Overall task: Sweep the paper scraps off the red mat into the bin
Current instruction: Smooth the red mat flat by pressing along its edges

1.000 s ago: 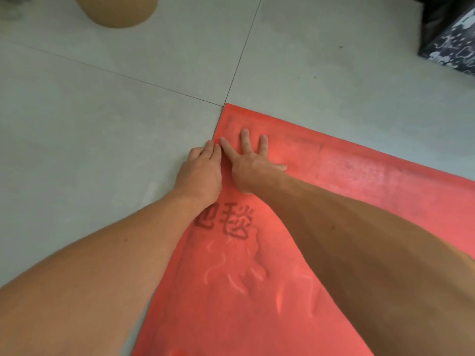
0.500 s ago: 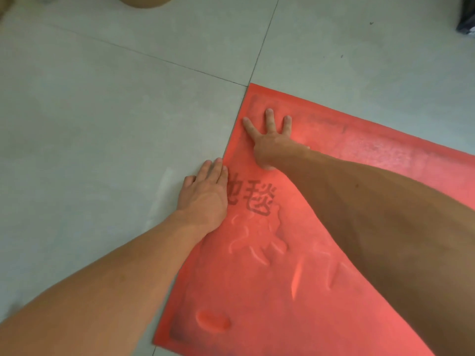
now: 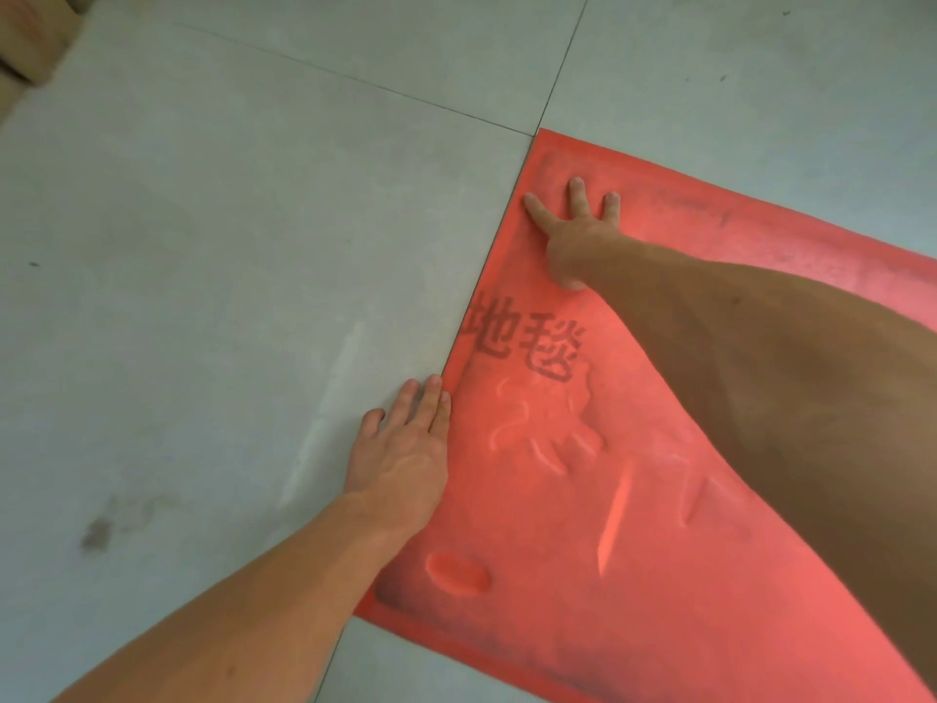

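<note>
Red mat [image 3: 659,575] flat on grey tile floor [image 3: 228,246], dark printed characters [image 3: 527,345] near its left edge. Right hand [image 3: 575,241] pressed palm-down on the mat's far left corner, fingers spread wide, holding nothing. Left hand [image 3: 405,449] flat on the floor, touching the mat's left edge, fingers together and straight, holding nothing. Cardboard box [image 3: 30,48] at the top left corner, well apart.
</note>
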Demonstrator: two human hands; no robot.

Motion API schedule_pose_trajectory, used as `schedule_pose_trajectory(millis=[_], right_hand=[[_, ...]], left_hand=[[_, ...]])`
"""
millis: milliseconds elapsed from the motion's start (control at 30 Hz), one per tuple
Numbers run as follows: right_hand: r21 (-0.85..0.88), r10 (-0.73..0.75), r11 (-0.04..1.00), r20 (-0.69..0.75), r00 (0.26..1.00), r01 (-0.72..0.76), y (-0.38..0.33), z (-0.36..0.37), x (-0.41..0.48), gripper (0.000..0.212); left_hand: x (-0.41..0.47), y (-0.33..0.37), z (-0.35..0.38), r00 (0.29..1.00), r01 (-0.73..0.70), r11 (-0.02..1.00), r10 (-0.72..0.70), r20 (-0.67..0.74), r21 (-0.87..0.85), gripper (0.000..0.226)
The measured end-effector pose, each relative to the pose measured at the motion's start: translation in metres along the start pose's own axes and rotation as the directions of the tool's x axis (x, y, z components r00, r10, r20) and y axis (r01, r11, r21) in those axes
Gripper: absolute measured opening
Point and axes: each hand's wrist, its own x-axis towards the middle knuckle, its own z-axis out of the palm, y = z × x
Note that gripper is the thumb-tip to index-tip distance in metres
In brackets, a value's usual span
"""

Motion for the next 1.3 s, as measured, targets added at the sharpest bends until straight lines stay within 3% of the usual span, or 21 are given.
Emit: schedule_pose_trajectory(millis=[100,233,333,500,700,1300], right_hand=[[0.08,0.039,0.996,-0.038,0.999,-0.035,-0.002,-0.001,-0.014,0.126],[0.353,0.06,0.935,-0.119,0.991,-0.014,-0.026,0.019,-0.068,0.099],[0.423,0.026,0.906,-0.08,0.996,0.01,-0.057,0.06,-0.123,0.083],[0.428,0.032,0.9,0.125,0.992,-0.083,-0.083,0.118,-0.156,0.087],[0.426,0.058,0.899,0.109,0.992,-0.099,-0.089,0.123,-0.145,0.089],[0.304,0.025,0.952,0.034,0.999,-0.034,-0.088,0.135,-0.129,0.105]], left_hand=[[0.003,0.001,0.0,1.0,0.005,1.0,-0.005,0.011,-0.002,0.07],[0.005,0.0,-0.003,0.998,0.002,1.0,-0.003,0.068,0.016,0.077],[0.004,-0.004,-0.004,0.998,0.014,1.0,-0.013,0.067,-0.015,0.075],[0.004,0.003,-0.011,0.992,0.052,0.996,-0.043,0.119,-0.07,0.072],[-0.01,0.002,0.0,0.995,0.058,0.995,-0.051,0.091,-0.079,0.072],[-0.127,-0.015,0.084,0.967,0.075,0.997,-0.065,0.247,-0.03,0.079]])
